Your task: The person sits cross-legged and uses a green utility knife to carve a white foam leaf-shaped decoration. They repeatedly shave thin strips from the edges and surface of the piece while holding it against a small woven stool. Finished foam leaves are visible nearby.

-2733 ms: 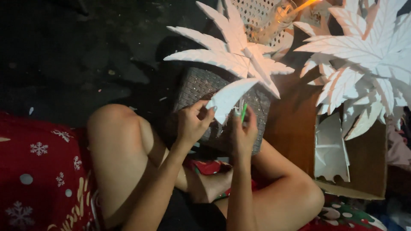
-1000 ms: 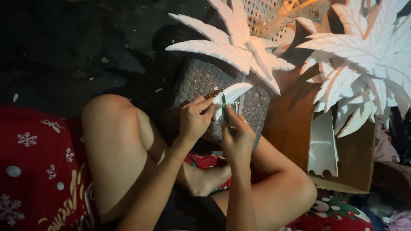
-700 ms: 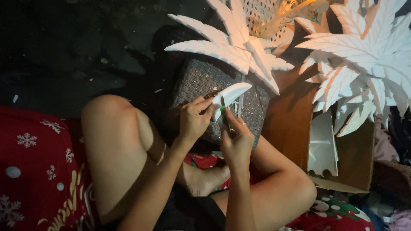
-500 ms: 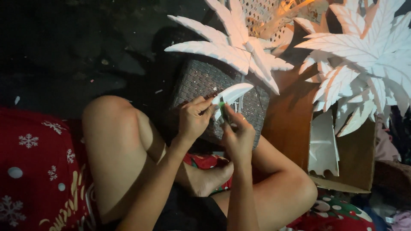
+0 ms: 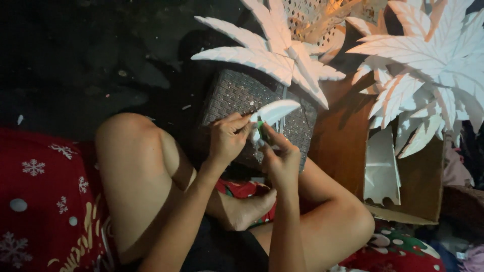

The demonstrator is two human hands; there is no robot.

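My left hand [image 5: 228,137] pinches the lower end of a small white foam leaf piece [image 5: 276,110], curved and pointed to the right. My right hand [image 5: 279,157] grips a green-handled cutter [image 5: 260,127] whose tip meets the foam piece near my left fingers. Both hands work above a grey woven basket [image 5: 233,93] that stands between my bent knees. A large white foam leaf [image 5: 262,53] with several serrated blades lies on the basket's far edge.
A second, bigger white foam leaf cluster [image 5: 428,65] rests at the right over a brown cardboard box [image 5: 348,146] holding a white foam offcut [image 5: 381,166]. Red snowflake-print fabric [image 5: 40,201] lies at the left. The ground at the back is dark.
The foam piece in my hands is now much smaller and narrower than at the start. My right hand has shifted the cutter slightly along it; my left hand stays in place.
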